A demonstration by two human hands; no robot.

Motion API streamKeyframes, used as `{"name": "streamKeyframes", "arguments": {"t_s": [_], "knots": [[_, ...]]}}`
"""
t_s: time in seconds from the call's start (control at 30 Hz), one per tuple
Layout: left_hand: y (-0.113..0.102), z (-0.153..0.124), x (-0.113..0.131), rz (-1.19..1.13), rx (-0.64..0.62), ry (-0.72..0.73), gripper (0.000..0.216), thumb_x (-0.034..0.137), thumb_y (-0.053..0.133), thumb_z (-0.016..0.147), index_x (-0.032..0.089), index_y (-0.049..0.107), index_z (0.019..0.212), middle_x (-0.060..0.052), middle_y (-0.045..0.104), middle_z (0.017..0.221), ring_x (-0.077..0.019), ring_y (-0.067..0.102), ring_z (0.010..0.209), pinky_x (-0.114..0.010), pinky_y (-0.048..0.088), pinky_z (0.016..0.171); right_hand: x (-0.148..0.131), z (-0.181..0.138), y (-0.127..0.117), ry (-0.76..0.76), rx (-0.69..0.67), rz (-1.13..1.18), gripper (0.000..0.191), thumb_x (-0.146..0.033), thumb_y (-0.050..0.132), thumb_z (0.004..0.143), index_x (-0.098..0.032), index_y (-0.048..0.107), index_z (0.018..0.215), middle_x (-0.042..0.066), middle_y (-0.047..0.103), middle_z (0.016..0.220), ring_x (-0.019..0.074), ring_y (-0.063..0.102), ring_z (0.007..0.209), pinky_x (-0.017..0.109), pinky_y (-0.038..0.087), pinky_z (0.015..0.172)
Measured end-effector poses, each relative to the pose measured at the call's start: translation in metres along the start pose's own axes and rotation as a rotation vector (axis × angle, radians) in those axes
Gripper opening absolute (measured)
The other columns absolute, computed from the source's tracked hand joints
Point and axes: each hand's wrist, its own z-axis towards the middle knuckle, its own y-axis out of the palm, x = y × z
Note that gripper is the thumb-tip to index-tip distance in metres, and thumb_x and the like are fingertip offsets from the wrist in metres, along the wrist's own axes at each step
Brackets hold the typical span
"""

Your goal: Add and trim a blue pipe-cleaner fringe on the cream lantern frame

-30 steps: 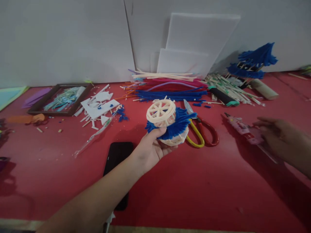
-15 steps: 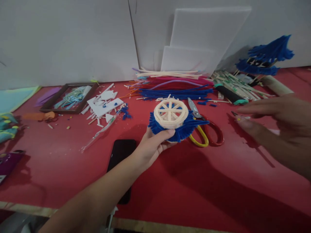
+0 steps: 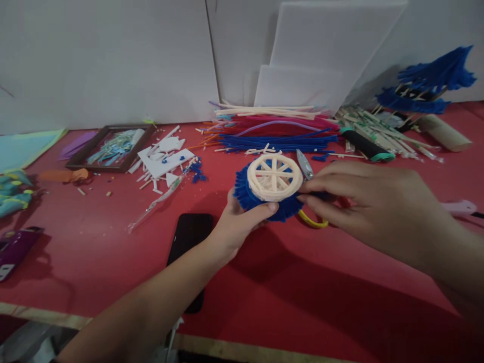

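Note:
My left hand (image 3: 236,226) grips a craft piece, a cream spoked wheel (image 3: 274,177) ringed with blue fuzzy fringe (image 3: 245,194), held just above the red table (image 3: 302,292). My right hand (image 3: 372,206) has come in from the right, and its fingertips pinch the blue fringe at the wheel's right edge. Scissors with a yellow handle loop (image 3: 315,221) lie under my right hand, mostly hidden, with the blades (image 3: 304,165) showing behind the wheel.
A black phone (image 3: 187,242) lies under my left forearm. Behind are piled pipe cleaners (image 3: 276,133), white foam boards (image 3: 321,55), sticks and a black tube (image 3: 365,146), blue fringed models (image 3: 427,85), a cardboard roll (image 3: 444,133). A picture frame (image 3: 109,148) and foam scraps (image 3: 162,159) lie left; a pink tool (image 3: 459,207) lies right.
My right hand left the pink tool on the right and moved left to the wheel, closing its fingertips on the blue fringe. My left hand tilted the wheel's face more upward.

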Motion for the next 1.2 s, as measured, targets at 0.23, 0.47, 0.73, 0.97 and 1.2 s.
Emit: {"name": "streamKeyframes", "arguments": {"t_s": [0.23,0.47,0.73,0.97,1.2], "knots": [[0.001,-0.002,0.000,0.031,-0.085,0.041,0.084,0.023,0.101,0.052,0.021,0.058,0.124,-0.011,0.071,0.129,-0.0337,0.061,0.133,-0.051,0.044,0.116,0.003,0.002,-0.001,0.139,-0.116,0.081,0.013,-0.028,0.056,0.093,-0.029,0.066,0.085,0.001,0.072,0.076,0.0187,0.064,0.061,0.033,0.044,0.055],[0.002,-0.004,0.000,0.019,-0.096,0.105,0.076,0.023,0.099,0.056,0.024,0.057,0.120,-0.008,0.068,0.137,-0.0318,0.057,0.140,-0.050,0.042,0.118,0.000,0.000,-0.003,0.156,-0.111,0.112,0.016,-0.025,0.054,0.092,-0.030,0.061,0.079,-0.002,0.070,0.071,0.0179,0.065,0.063,0.032,0.045,0.056],[0.001,-0.001,0.000,0.044,-0.117,0.049,0.063,0.031,0.099,0.053,0.024,0.063,0.103,-0.001,0.076,0.101,-0.0215,0.071,0.092,-0.040,0.056,0.090,-0.016,-0.008,0.008,0.054,0.043,-0.143,0.022,-0.020,0.052,0.100,-0.028,0.066,0.085,0.002,0.073,0.078,0.0188,0.069,0.069,0.032,0.046,0.058],[0.004,-0.003,-0.002,0.017,-0.018,0.092,0.066,0.022,0.098,0.052,0.024,0.057,0.104,-0.004,0.073,0.117,-0.0296,0.065,0.127,-0.047,0.048,0.112,-0.019,-0.007,0.013,0.092,0.080,-0.158,0.018,-0.015,0.054,0.094,-0.028,0.056,0.080,0.000,0.071,0.075,0.0170,0.069,0.067,0.032,0.039,0.051],[0.006,-0.004,-0.005,-0.013,-0.034,0.150,0.069,0.023,0.099,0.052,0.024,0.053,0.105,-0.005,0.072,0.125,-0.0301,0.064,0.129,-0.044,0.050,0.110,-0.024,-0.006,0.010,0.137,0.067,-0.152,0.020,-0.014,0.053,0.092,-0.027,0.050,0.077,0.000,0.071,0.074,0.0195,0.070,0.067,0.033,0.039,0.051]]}}
